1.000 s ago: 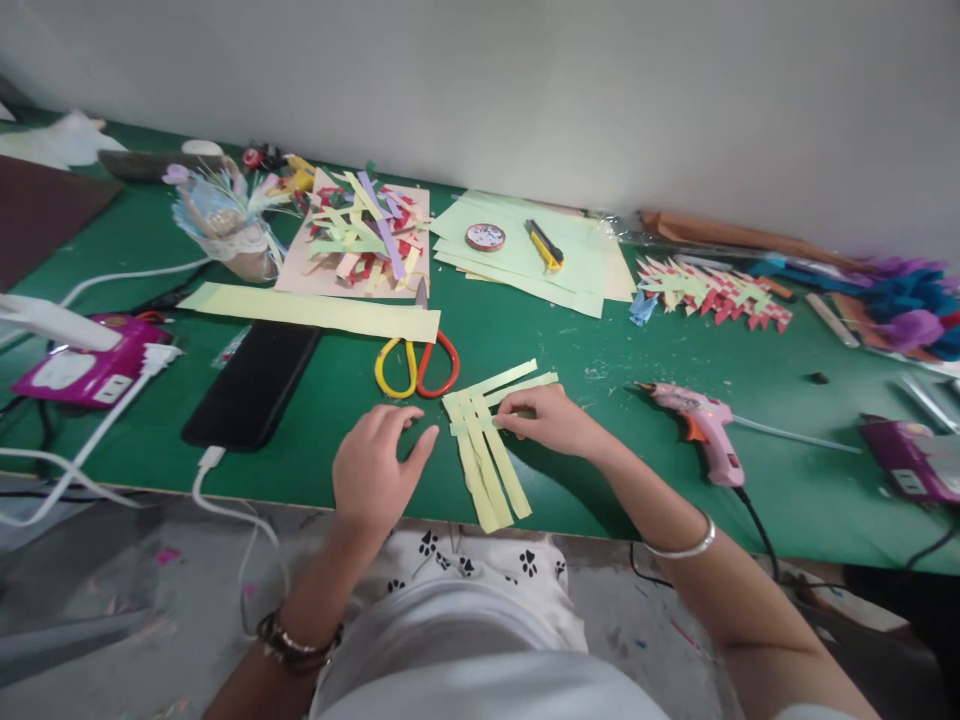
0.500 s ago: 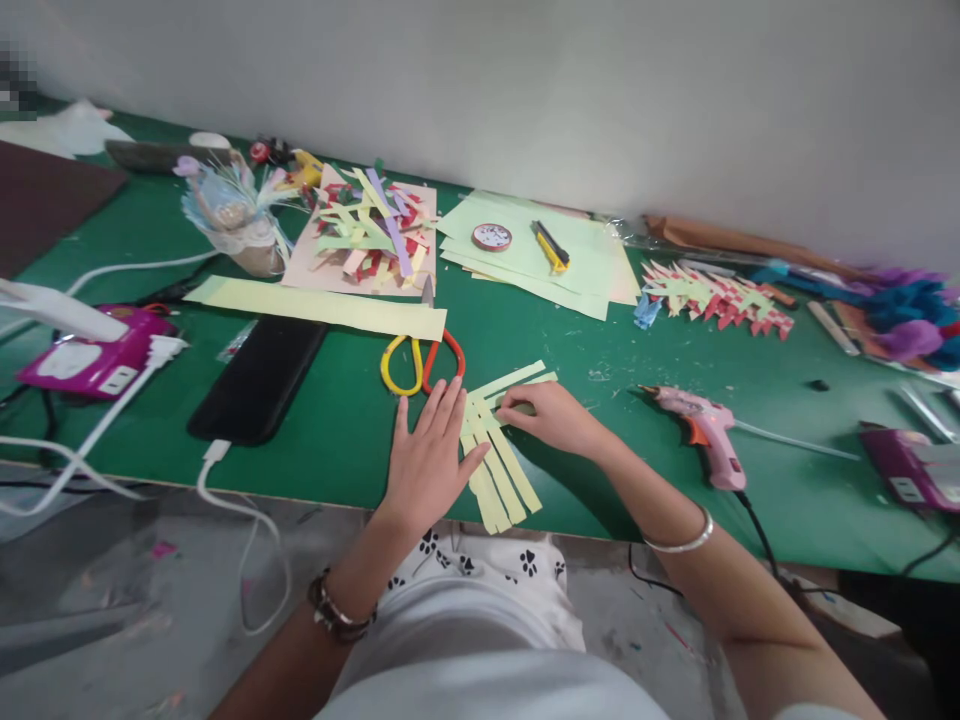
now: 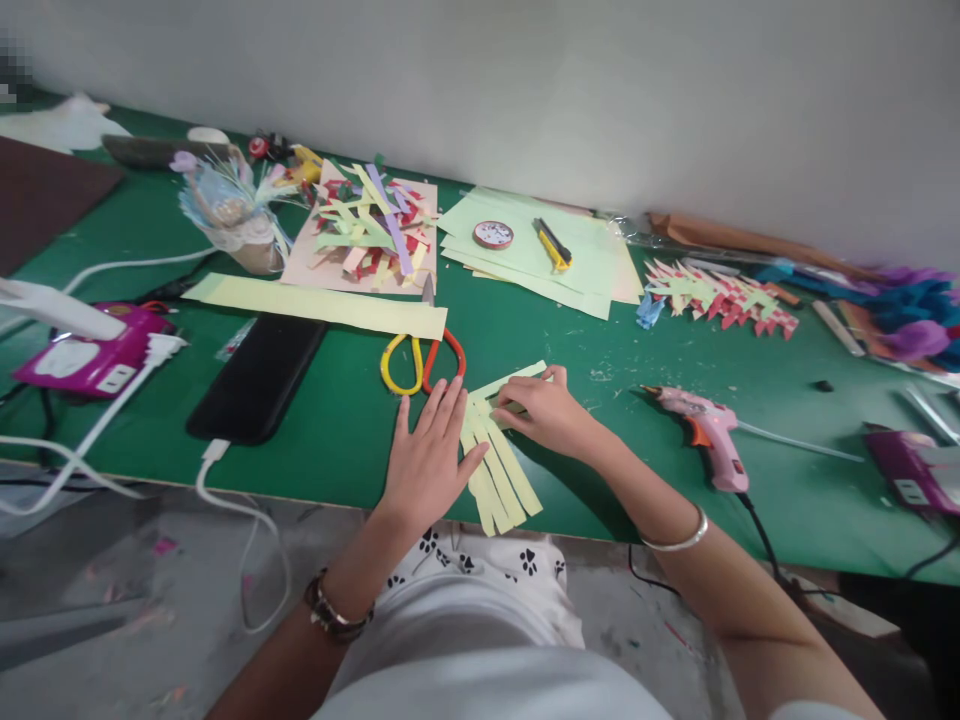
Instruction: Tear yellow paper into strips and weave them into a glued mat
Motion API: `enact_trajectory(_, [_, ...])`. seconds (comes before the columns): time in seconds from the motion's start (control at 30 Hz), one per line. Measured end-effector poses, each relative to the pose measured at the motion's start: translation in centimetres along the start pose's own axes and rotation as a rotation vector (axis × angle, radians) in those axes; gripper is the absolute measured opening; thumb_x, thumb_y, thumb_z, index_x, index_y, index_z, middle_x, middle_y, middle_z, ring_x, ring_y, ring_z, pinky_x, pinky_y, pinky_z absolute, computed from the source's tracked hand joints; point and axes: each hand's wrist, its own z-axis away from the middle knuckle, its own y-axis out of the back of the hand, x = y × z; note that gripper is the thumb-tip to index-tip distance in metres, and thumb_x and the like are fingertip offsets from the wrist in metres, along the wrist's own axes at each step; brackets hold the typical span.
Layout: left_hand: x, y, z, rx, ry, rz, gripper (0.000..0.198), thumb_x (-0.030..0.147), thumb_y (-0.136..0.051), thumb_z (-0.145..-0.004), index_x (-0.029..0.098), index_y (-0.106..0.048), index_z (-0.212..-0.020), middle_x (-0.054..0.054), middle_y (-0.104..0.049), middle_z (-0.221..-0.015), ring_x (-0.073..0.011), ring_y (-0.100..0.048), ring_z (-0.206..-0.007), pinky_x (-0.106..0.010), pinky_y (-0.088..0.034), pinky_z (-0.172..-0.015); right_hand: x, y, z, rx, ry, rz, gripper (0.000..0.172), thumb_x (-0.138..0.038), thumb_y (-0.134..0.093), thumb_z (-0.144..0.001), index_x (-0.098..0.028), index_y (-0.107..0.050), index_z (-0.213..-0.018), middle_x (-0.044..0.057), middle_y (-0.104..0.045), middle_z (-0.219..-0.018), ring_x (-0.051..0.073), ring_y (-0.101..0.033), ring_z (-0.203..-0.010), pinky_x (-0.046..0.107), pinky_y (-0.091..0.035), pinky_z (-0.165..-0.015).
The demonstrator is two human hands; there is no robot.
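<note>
Pale yellow-green paper strips (image 3: 504,478) lie crossed over one another near the table's front edge, their long ends fanning toward me. My left hand (image 3: 429,455) rests flat with spread fingers, its thumb and index side over the left edge of the strips. From the right, my right hand (image 3: 546,408) bends its fingers in a pinch on a paper strip (image 3: 517,381) at the upper part of the weave; the fingertips partly hide it. Just beyond my left fingertips are scissors (image 3: 444,362) with one yellow and one red handle, their blades partly under a long paper band (image 3: 322,305).
A black phone (image 3: 259,380) with a white cable lies left. A pink glue gun (image 3: 701,425) lies right, its cord hanging off the edge. Behind are a heap of paper scraps (image 3: 375,225), green sheets (image 3: 525,275) bearing a yellow cutter (image 3: 553,246), and a red-and-green woven paper piece (image 3: 724,298).
My right hand has shifted slightly, its fingers lifting and bending more over the upper strips. My left hand stays in place.
</note>
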Motion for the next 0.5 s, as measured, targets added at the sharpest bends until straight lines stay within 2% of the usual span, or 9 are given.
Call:
enact_trajectory(0.13, [-1.4, 0.4, 0.3, -0.013, -0.081, 0.056, 0.050, 0.041, -0.025, -0.093, 0.018, -0.031, -0.137, -0.006, -0.025, -0.147, -0.0233, -0.022, -0.134, -0.047, -0.020, -0.107, -0.1, 0.7, 1.3, -0.004, 0.042, 0.031, 0.016, -0.033, -0.051, -0.084, -0.019, -0.056, -0.089, 0.004, -0.062, -0.090, 0.019, -0.055, -0.086, 0.037, -0.017, -0.085])
enact_trajectory(0.23, [-2.1, 1.0, 0.6, -0.005, -0.110, 0.132, 0.047, 0.038, -0.029, -0.093, 0.020, -0.034, -0.135, -0.007, -0.037, -0.141, -0.0232, -0.033, -0.129, -0.044, -0.027, -0.105, -0.1, 1.0, 2.4, 0.008, 0.047, 0.102, 0.022, -0.029, -0.055, -0.081, -0.021, -0.054, -0.101, 0.005, -0.060, -0.098, 0.021, -0.054, -0.095, 0.036, -0.020, -0.086])
enact_trajectory(0.37, [-1.5, 1.2, 0.5, 0.077, -0.064, 0.212, 0.050, 0.045, -0.033, -0.090, 0.018, -0.038, -0.132, -0.012, -0.049, -0.129, -0.0265, -0.044, -0.119, -0.043, -0.035, -0.098, -0.2, 0.6, 3.1, 0.009, -0.005, 0.116, 0.025, -0.021, -0.052, -0.083, -0.020, -0.052, -0.108, 0.005, -0.059, -0.100, 0.020, -0.056, -0.093, 0.033, -0.024, -0.081])
enact_trajectory(0.5, [-0.3, 0.6, 0.2, 0.077, -0.014, 0.147, 0.049, 0.044, -0.037, -0.088, 0.016, -0.043, -0.128, -0.014, -0.047, -0.131, -0.0290, -0.043, -0.118, -0.045, -0.033, -0.097, -0.3, 0.3, 2.9, -0.026, -0.040, 0.063, 0.022, -0.022, -0.048, -0.086, -0.021, -0.053, -0.108, 0.006, -0.062, -0.098, 0.018, -0.058, -0.083, 0.032, -0.024, -0.075])
